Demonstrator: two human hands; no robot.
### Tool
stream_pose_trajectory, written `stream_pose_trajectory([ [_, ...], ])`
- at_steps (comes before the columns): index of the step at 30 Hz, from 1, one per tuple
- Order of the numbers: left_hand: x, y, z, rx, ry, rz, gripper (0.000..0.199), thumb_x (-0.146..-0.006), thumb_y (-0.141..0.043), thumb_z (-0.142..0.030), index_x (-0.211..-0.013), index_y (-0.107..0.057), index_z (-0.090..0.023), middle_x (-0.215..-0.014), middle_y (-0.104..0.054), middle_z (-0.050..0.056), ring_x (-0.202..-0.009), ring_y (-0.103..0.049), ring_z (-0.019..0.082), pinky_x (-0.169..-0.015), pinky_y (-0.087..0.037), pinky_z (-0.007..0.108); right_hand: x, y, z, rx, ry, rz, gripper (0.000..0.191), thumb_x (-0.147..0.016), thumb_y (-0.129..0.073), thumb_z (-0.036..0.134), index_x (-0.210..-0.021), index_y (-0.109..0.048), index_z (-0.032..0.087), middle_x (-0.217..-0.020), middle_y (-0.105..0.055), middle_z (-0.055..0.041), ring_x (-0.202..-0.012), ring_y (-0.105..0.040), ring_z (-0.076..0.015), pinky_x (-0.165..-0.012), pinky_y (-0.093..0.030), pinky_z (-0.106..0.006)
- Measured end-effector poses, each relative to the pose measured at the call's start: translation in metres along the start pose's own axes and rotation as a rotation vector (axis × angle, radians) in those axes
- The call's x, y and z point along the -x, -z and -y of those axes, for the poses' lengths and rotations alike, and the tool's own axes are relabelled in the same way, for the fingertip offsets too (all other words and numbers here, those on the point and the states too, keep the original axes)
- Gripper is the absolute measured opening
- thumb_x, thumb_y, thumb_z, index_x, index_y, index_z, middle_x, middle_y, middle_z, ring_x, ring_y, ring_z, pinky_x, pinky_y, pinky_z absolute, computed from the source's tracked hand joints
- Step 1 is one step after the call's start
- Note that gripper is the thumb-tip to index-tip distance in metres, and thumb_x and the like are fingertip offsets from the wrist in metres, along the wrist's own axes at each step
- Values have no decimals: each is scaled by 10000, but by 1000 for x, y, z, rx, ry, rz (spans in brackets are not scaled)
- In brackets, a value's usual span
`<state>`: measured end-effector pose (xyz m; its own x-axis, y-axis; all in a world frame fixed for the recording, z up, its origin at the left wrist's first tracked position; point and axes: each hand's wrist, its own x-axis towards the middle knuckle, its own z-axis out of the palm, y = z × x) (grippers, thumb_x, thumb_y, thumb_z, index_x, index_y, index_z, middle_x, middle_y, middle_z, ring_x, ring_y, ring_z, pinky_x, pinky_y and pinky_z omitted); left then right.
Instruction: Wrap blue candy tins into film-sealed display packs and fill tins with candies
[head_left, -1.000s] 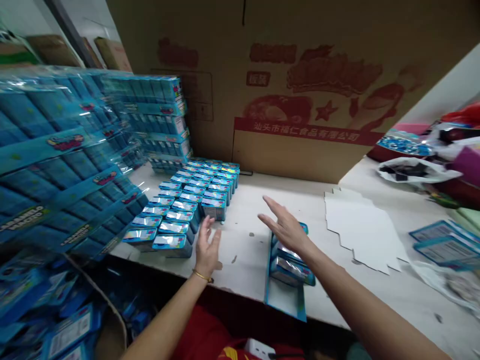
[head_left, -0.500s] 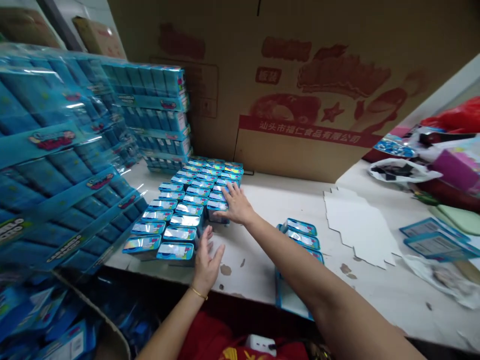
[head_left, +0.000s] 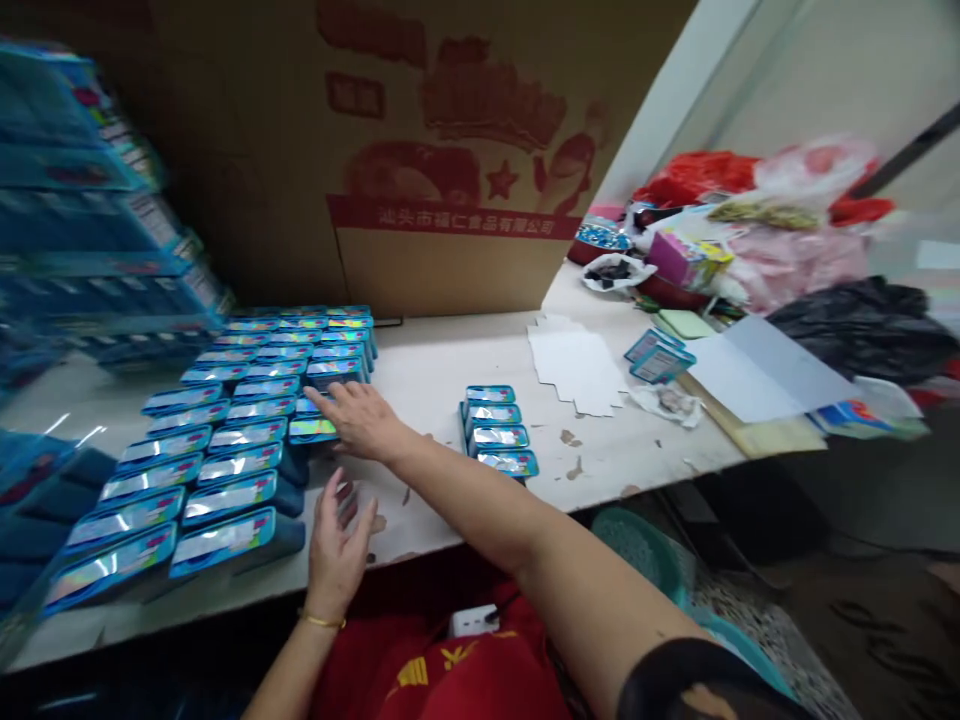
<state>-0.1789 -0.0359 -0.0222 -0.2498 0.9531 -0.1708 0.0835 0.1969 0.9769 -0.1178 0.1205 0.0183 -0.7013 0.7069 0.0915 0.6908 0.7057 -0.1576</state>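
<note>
at the left of the pale worktop [head_left: 420, 350], small blue boxes [head_left: 247, 434] stand upright in three columns, shiny printed ends facing up. the columns run from near the front edge toward a large brown carton [head_left: 450, 275]; the right-hand column stops short of the other two at its near end.

right hand [head_left: 364, 415]: palm down, fingers spread and slightly bent, reaching across to the near end of the right-hand column. fingers lie over the tops of the nearest boxes there; cannot tell whether it has a grip on any. left hand [head_left: 337, 540]: half open, thumb apart from the curved fingers, nothing held, just beside the near boxes of the middle column. gold bracelet [head_left: 322, 621] on the left wrist.

right of centre: blue tray [head_left: 463, 432], left wall visible, four more boxes in a row inside it; the right forearm hides its near part. further right, a white card sheet [head_left: 577, 365] with stepped edges lies flat, well apart from both hands. beyond that, two blue-edged pieces [head_left: 660, 357], a white paper sheet [head_left: 765, 365] and a black plastic bag [head_left: 862, 325]. far left: stacked blue packs [head_left: 82, 230], blurred.
</note>
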Motion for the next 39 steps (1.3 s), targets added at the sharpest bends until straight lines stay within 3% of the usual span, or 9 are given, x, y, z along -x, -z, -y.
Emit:
stream_pose_trajectory([
  [3,7,-1,-8,-18,2,22,604,-735,-581,-365,-1280,-341,-261,-1315,-361,107,-1145,-445,246,-851,-491,384,-8,9,-6,-32,-61,80,862,-638,-608,541,-1328,-261,158,-1218,-427,-100,-1030,-437,-273,-796,-436,-372],
  [6,20,0,-18,-49,-55,22,594,-741,-577,-357,-1275,-346,-239,-1286,-406,110,-1115,-465,232,-835,-496,370,18,49,-17,-133,-24,-2,817,-653,-608,537,-1313,-313,158,-1233,-405,-103,-1072,-411,-257,-867,-406,-376],
  [10,43,-11,-24,-52,-69,161,446,-769,-544,-352,-1176,-456,-191,-1138,-531,100,-966,-547,192,-821,-481,357,114,133,-33,-415,44,-174,762,-678,-662,367,-1330,-304,199,-1231,-409,-81,-1128,-394,-203,-960,-361,-339],
  [13,59,-34,-28,-66,-107,241,304,-798,-500,-349,-1039,-550,-171,-999,-573,78,-843,-566,163,-728,-486,296,196,170,-35,-481,-33,-178,734,-699,-645,352,-1337,-294,263,-1241,-405,-72,-1139,-404,-225,-952,-379,-386],
  [16,69,-61,-33,-99,-182,273,264,-814,-476,-323,-1010,-565,-169,-922,-578,62,-793,-563,148,-684,-469,265,256,161,-29,-375,-94,-192,767,-694,-643,351,-1355,-265,264,-1257,-385,-95,-1150,-390,-269,-941,-386,-428],
  [19,74,-81,-33,-155,-225,281,256,-823,-456,-288,-1029,-551,-170,-898,-573,57,-757,-556,141,-686,-462,270,284,132,-23,-210,-86,-240,766,-712,-621,337,-1368,-234,252,-1245,-382,-115,-1143,-385,-284,-929,-386,-446],
  [22,77,-91,-28,-191,-233,269,238,-822,-451,-253,-1025,-550,-175,-890,-577,54,-751,-552,141,-711,-461,283,288,116,-19,-109,-121,-226,735,-740,-584,332,-1372,-225,221,-1238,-378,-128,-1127,-385,-281,-920,-389,-444],
  [29,83,-97,-26,-253,-331,338,368,-853,-401,-236,-1212,-477,-208,-993,-547,70,-904,-531,153,-820,-441,298,281,126,-18,-1,-196,-90,629,-756,-550,390,-1313,-356,172,-1220,-402,-144,-1087,-392,-284,-916,-393,-447],
  [39,79,-93,-26,-290,-313,337,270,-850,-406,-228,-977,-641,-191,-938,-620,64,-847,-577,147,-777,-470,274,288,114,-21,47,-14,-114,635,-755,-567,295,-1333,-327,187,-1275,-345,-138,-1146,-341,-292,-961,-357,-450],
])
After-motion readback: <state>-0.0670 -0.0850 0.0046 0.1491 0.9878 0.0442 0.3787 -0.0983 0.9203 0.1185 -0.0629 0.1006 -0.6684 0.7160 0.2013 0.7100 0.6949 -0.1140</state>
